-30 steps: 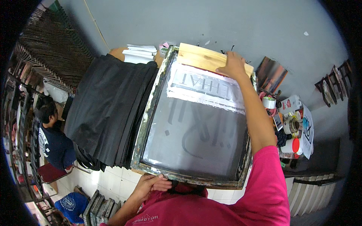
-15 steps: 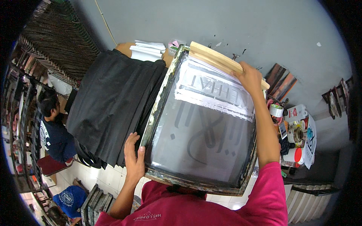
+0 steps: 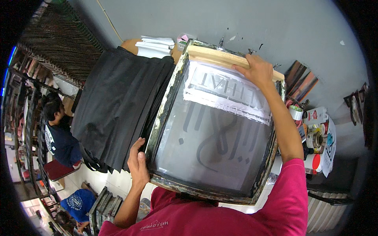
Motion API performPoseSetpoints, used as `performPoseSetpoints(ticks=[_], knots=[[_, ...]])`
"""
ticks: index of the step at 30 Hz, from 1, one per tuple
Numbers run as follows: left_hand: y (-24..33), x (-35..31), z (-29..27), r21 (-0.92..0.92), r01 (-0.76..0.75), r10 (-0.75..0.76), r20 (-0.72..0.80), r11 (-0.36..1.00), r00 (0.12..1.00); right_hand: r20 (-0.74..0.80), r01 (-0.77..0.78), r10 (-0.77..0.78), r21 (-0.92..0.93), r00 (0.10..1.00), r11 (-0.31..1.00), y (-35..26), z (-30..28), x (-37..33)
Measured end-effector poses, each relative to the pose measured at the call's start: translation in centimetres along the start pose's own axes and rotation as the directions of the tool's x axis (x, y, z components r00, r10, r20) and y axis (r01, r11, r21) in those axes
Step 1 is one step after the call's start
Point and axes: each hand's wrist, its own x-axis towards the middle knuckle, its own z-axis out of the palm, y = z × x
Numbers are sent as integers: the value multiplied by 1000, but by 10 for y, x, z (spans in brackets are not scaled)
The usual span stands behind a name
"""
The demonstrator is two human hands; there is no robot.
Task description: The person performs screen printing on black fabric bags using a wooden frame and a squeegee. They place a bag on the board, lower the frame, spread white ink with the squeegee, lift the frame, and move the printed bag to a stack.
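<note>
My right hand (image 3: 258, 70) grips the pale wooden handle of a squeegee (image 3: 210, 55), with the thumb on its near side. The squeegee lies across the far end of a screen printing frame (image 3: 167, 102), just inside the rim; its blade is hidden. The frame's grey mesh shows dark stencil lettering and curved shapes, and a white masked strip (image 3: 226, 102) crosses it below the squeegee. At the near left corner, my left hand (image 3: 138, 167) stands against the frame's side, its fingers stretched upward and its thumb apart.
A thick stack of black fabric bags (image 3: 118, 106) lies left of the frame. Folded white sheets (image 3: 155, 46) sit behind it. At right, a small table holds jars, tape and a red-lidded tub (image 3: 316, 162). Two other people (image 3: 61, 133) are at far left, one seated.
The squeegee has shifted left and levelled, from overhanging the frame's far corner to lying inside its far end. My right hand moved with it. The left hand stays by the frame's corner.
</note>
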Motion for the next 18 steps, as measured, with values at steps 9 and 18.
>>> performPoseSetpoints(ticks=[9,18], knots=[[-8,-2,2,-31,52,-53,-20,998,998,33,173,-179,138,983,975,1,-14,-1],[-9,-4,0,-104,53,-58,-48,993,997,11,309,-311,70,951,948,9,-32,-77]])
